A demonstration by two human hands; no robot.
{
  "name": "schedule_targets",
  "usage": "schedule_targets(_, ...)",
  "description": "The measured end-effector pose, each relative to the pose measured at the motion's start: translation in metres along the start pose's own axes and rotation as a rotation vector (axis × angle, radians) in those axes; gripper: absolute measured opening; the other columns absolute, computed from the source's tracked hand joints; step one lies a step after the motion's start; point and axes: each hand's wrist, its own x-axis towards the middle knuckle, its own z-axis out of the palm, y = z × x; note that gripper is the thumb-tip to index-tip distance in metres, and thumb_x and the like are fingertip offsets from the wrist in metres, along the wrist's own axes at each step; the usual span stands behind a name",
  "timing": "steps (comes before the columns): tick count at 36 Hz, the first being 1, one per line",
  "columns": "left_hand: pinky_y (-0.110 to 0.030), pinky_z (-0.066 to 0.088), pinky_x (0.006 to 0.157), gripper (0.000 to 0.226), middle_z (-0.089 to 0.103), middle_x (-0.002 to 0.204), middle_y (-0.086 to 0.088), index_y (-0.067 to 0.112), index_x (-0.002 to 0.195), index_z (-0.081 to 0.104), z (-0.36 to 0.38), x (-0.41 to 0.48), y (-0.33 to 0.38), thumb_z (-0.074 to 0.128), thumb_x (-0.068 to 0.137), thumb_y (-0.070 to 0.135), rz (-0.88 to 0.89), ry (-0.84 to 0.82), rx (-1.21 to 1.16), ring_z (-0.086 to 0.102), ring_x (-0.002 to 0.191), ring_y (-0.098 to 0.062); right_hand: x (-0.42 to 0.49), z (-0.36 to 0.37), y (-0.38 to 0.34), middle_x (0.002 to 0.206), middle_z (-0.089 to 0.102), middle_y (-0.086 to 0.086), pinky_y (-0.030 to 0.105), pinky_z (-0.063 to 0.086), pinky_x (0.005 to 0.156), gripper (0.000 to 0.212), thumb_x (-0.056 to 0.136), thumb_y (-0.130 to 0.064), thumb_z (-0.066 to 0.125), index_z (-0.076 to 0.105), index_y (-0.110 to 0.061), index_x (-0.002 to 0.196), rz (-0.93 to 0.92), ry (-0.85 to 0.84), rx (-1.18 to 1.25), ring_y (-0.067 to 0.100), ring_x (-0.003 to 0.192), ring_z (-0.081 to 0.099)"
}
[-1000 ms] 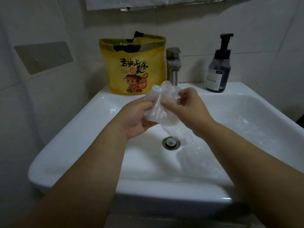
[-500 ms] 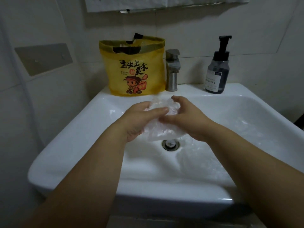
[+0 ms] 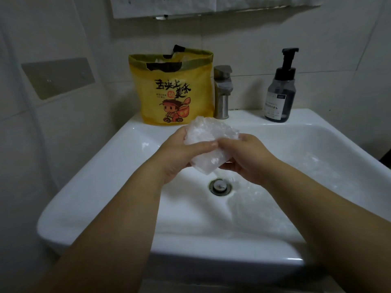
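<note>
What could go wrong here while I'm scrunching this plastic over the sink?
1. The left hand and right hand grip the crumpled plastic over the basin, near the open drain. If it slips, it may cover or clog it.
2. The yellow bag stands on the sink ledge close behind the hands. A forward bump might tip it into the basin.

Place: a bathroom is showing here.
Sink (image 3: 105, 166): a white basin with a drain (image 3: 220, 187) is filling the middle.
Tap (image 3: 222, 92): standing on the back rim.
Soap bottle (image 3: 279, 92): sitting near the tap.
Walls (image 3: 63, 134): pale tiles are running behind.
</note>
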Motion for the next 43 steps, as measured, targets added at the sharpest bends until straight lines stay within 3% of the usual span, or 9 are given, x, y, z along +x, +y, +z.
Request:
schedule_targets(3, -0.035, 0.057, 0.082, 0.044, 0.07, 0.113, -0.005, 0.018, 0.125, 0.059, 0.0, 0.001, -0.001, 0.071, 0.083, 0.019, -0.006, 0.083, 0.066, 0.068, 0.104, -0.022, -0.001, 0.0, 0.0, 0.105, 0.066, 0.019, 0.04, 0.058, 0.082, 0.016, 0.087, -0.006, 0.063, 0.059, -0.006, 0.102, -0.006, -0.007, -0.055, 0.032, 0.093, 0.068)
schedule_targets(6, -0.031, 0.056, 0.082, 0.016, 0.071, 0.107, -0.006, 0.019, 0.107, 0.064, 0.001, 0.002, 0.001, 0.055, 0.096, 0.012, -0.021, 0.127, -0.008, 0.068, 0.099, -0.02, -0.001, 0.0, -0.001, 0.106, 0.067, 0.017, 0.042, 0.057, 0.084, 0.026, 0.087, -0.009, 0.065, 0.058, -0.004, 0.111, -0.004, -0.013, -0.007, 0.031, 0.094, 0.068)
schedule_targets(11, -0.036, 0.052, 0.095, 0.019, 0.069, 0.113, -0.01, 0.02, 0.103, 0.063, 0.004, 0.002, 0.004, 0.047, 0.099, 0.009, -0.027, 0.121, -0.119, 0.066, 0.106, -0.022, -0.005, -0.002, -0.002, 0.107, 0.069, 0.016, 0.038, 0.059, 0.079, 0.028, 0.088, -0.011, 0.063, 0.056, -0.006, 0.115, 0.067, -0.179, 0.122, 0.028, 0.091, 0.07)
schedule_targets(17, -0.037, 0.049, 0.098, 0.022, 0.065, 0.119, -0.019, 0.006, 0.109, 0.063, -0.006, 0.003, 0.007, 0.05, 0.094, -0.003, -0.029, 0.149, -0.247, 0.062, 0.111, -0.028, -0.003, -0.011, -0.013, 0.081, 0.068, 0.012, 0.028, 0.06, 0.062, 0.012, 0.091, 0.005, 0.052, 0.06, -0.004, 0.09, 0.01, -0.072, 0.248, 0.018, 0.065, 0.069)
schedule_targets(23, -0.028, 0.055, 0.087, 0.027, 0.064, 0.121, -0.024, -0.006, 0.115, 0.06, -0.008, 0.001, 0.007, 0.055, 0.089, -0.007, -0.068, 0.067, -0.283, 0.064, 0.102, -0.026, -0.001, -0.022, -0.017, 0.081, 0.067, 0.011, 0.03, 0.059, 0.068, 0.02, 0.09, 0.011, 0.05, 0.06, -0.005, 0.084, -0.024, -0.089, 0.214, 0.02, 0.069, 0.066)
schedule_targets(28, -0.024, 0.058, 0.081, 0.021, 0.072, 0.103, -0.014, -0.001, 0.107, 0.064, -0.01, -0.004, 0.01, 0.054, 0.089, -0.006, -0.101, -0.032, -0.3, 0.069, 0.091, -0.019, -0.003, -0.027, -0.02, 0.076, 0.064, 0.012, 0.028, 0.06, 0.061, 0.029, 0.088, 0.018, 0.043, 0.057, -0.005, 0.077, -0.017, -0.117, 0.177, 0.021, 0.066, 0.063)
schedule_targets(33, -0.026, 0.056, 0.081, 0.037, 0.062, 0.12, -0.024, -0.008, 0.128, 0.055, -0.011, -0.003, 0.01, 0.053, 0.091, -0.004, -0.115, 0.003, -0.299, 0.062, 0.098, -0.024, -0.005, -0.03, -0.021, 0.07, 0.056, 0.012, 0.025, 0.055, 0.05, 0.034, 0.089, 0.017, 0.035, 0.052, -0.009, 0.076, 0.039, -0.19, 0.103, 0.019, 0.055, 0.054)
schedule_targets(37, -0.018, 0.057, 0.064, 0.023, 0.07, 0.091, -0.008, 0.004, 0.113, 0.063, -0.009, -0.006, 0.012, 0.047, 0.097, 0.001, -0.115, -0.077, -0.311, 0.066, 0.072, -0.01, -0.005, -0.033, -0.022, 0.066, 0.049, 0.014, 0.028, 0.056, 0.052, 0.037, 0.09, 0.017, 0.03, 0.052, -0.01, 0.077, 0.079, -0.206, 0.095, 0.017, 0.052, 0.049)
schedule_targets(43, -0.017, 0.056, 0.056, 0.025, 0.069, 0.071, -0.003, 0.008, 0.094, 0.065, -0.006, -0.01, 0.015, 0.043, 0.097, -0.003, -0.117, -0.099, -0.336, 0.065, 0.059, -0.008, -0.005, -0.035, -0.023, 0.069, 0.057, 0.017, 0.031, 0.058, 0.054, 0.036, 0.091, 0.016, 0.034, 0.057, -0.006, 0.074, 0.066, -0.171, 0.125, 0.026, 0.065, 0.056)
